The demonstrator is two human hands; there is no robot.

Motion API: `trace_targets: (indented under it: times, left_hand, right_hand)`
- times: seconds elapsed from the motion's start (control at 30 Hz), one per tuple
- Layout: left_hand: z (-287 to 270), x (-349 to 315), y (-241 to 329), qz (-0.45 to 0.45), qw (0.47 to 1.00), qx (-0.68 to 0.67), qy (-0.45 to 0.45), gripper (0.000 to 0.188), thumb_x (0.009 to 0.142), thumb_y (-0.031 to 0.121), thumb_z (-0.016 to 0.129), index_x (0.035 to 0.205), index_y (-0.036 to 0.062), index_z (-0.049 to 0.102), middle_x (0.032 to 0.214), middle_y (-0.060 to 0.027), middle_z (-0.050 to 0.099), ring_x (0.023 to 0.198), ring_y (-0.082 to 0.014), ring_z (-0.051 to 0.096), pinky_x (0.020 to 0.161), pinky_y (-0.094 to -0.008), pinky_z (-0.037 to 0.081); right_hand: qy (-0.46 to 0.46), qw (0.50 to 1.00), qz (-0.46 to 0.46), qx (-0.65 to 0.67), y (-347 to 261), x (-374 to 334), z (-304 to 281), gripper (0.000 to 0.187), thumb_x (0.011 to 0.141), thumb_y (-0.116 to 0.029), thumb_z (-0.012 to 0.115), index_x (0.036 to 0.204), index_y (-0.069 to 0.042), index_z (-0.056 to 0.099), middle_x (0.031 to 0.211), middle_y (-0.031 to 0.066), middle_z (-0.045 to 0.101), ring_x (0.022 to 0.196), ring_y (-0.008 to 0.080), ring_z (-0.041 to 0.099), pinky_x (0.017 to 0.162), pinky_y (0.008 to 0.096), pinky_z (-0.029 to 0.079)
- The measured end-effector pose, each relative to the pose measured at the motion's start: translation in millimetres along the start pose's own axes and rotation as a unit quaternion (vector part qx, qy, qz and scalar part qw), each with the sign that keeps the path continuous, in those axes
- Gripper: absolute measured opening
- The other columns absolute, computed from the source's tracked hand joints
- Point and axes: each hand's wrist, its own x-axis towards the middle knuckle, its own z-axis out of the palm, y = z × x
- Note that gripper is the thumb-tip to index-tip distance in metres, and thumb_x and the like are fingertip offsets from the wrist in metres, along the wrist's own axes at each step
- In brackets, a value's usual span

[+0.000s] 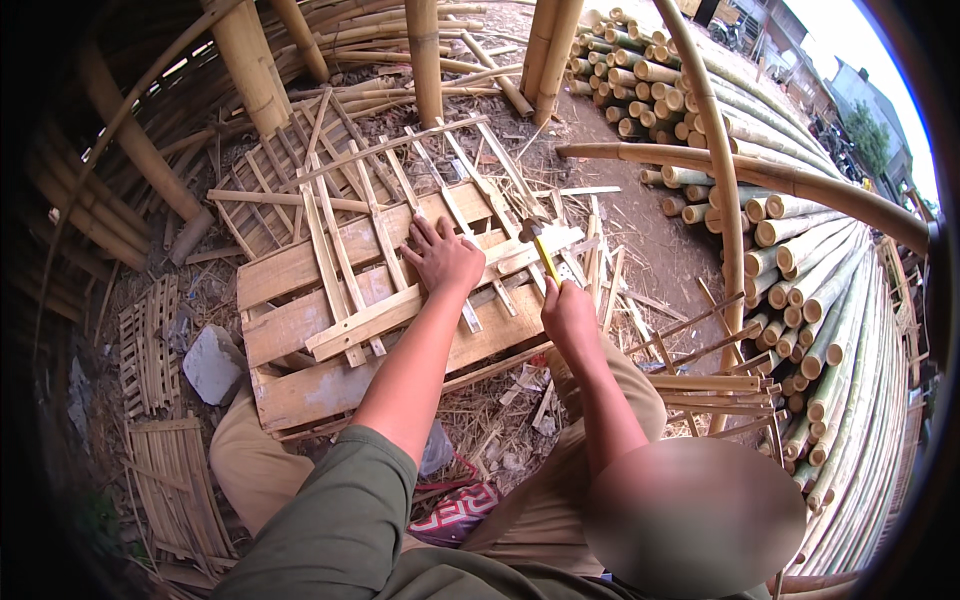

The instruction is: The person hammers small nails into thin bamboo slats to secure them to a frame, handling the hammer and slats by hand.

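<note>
Before me a frame of thin bamboo slats [380,240] lies across a low bench of wide planks [275,335]. My left hand [447,262] rests on it with the fingers spread, pressing near the middle of the slats. A broader pale strip [365,327] crosses the near ends of the slats and passes by my left wrist. Closed round the yellow handle of a hammer [545,252] is my right hand [570,312]. The hammer's dark head is over the strip's right end, and I cannot tell whether it touches.
Bamboo poles [800,235] are stacked along the right. Upright posts [424,60] stand beyond the bench, and a horizontal pole [760,172] reaches in from the right. Left of the bench sits a grey block [213,365]. Bundled slats [180,480] and scraps litter the ground.
</note>
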Motion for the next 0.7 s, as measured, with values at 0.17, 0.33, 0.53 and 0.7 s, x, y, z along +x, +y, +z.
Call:
trace_targets:
  times: [0.17,0.33,0.53,0.7]
  left_hand:
    - [2,2,-2,-0.001,1.000,0.009,0.007,0.063,0.097,0.029,0.039,0.154,0.0074,0.025,0.163,-0.0242,0.010,0.152,-0.0370,0.008,0.120,-0.0592,0.003]
    - [1,1,0,0.009,1.000,-0.002,0.012,0.062,0.097,0.030,0.038,0.153,0.0066,0.027,0.163,-0.0244,0.011,0.152,-0.0365,0.010,0.121,-0.0583,0.003]
    - [2,-2,-2,0.004,1.000,-0.005,0.010,0.063,0.096,0.028,0.039,0.154,0.0065,0.026,0.162,-0.0252,0.011,0.152,-0.0365,0.011,0.121,-0.0571,0.003]
    - [0,0,1,0.003,1.000,0.008,0.009,0.061,0.097,0.029,0.038,0.153,0.0072,0.027,0.162,-0.0244,0.012,0.152,-0.0365,0.011,0.121,-0.0586,0.005]
  right_hand:
    - [0.159,0.979,-0.054,0.119,-15,-8,-14,0.037,0.103,-0.029,0.045,0.090,0.002,0.060,0.078,0.0284,0.066,0.074,0.0476,0.065,0.067,0.0556,0.050]
    - [0.001,1.000,0.009,0.023,-8,4,-7,0.040,0.103,-0.030,0.044,0.089,0.003,0.060,0.078,0.0299,0.065,0.076,0.0489,0.064,0.069,0.0562,0.050]
    - [0.016,0.999,0.013,0.034,-8,5,1,0.042,0.102,-0.029,0.047,0.089,0.008,0.062,0.081,0.0332,0.065,0.079,0.0498,0.065,0.075,0.0554,0.051]
    - [-0.013,1.000,0.002,0.011,1,6,4,0.043,0.102,-0.030,0.047,0.088,0.008,0.062,0.079,0.0330,0.065,0.078,0.0503,0.065,0.074,0.0553,0.051]
